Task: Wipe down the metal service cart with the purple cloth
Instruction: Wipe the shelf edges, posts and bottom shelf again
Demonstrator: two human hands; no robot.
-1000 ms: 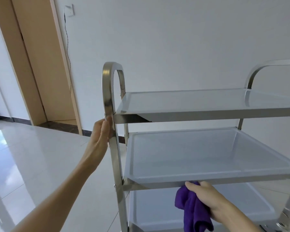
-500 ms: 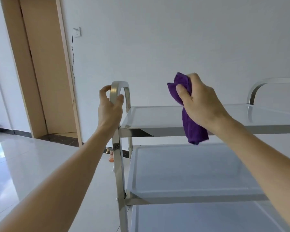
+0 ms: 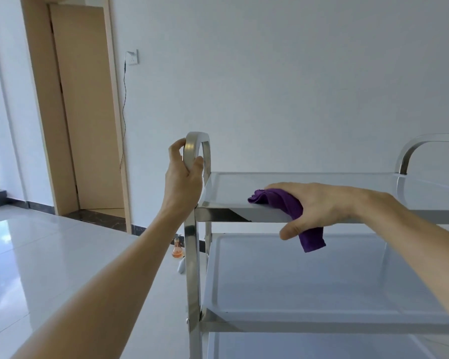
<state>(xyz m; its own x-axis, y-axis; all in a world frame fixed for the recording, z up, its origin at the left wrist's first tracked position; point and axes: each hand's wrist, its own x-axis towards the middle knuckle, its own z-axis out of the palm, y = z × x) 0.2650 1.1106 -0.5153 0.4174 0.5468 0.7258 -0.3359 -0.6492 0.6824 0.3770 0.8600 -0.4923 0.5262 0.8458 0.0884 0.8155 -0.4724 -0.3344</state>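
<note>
A stainless steel service cart (image 3: pixel 322 322) with three tray shelves stands in front of me. My left hand (image 3: pixel 183 177) grips the curved handle post (image 3: pixel 192 151) at the cart's left end. The purple cloth (image 3: pixel 285 203) lies on the near edge of the top shelf (image 3: pixel 309 178), one end hanging over the rim. My right hand (image 3: pixel 319 206) lies on top of the cloth, fingers laid over it on the shelf and thumb below the front rim.
A white wall is behind the cart. A wooden door frame (image 3: pixel 70 112) is at the left, with a wall socket and cable (image 3: pixel 132 57) beside it. A small orange bottle (image 3: pixel 177 248) stands on the glossy floor by the cart's left leg. A second handle (image 3: pixel 420 146) rises at right.
My right hand rose from the lower shelf with the cloth, then came down onto the top shelf's front edge. My left hand slid up the post to the curved handle.
</note>
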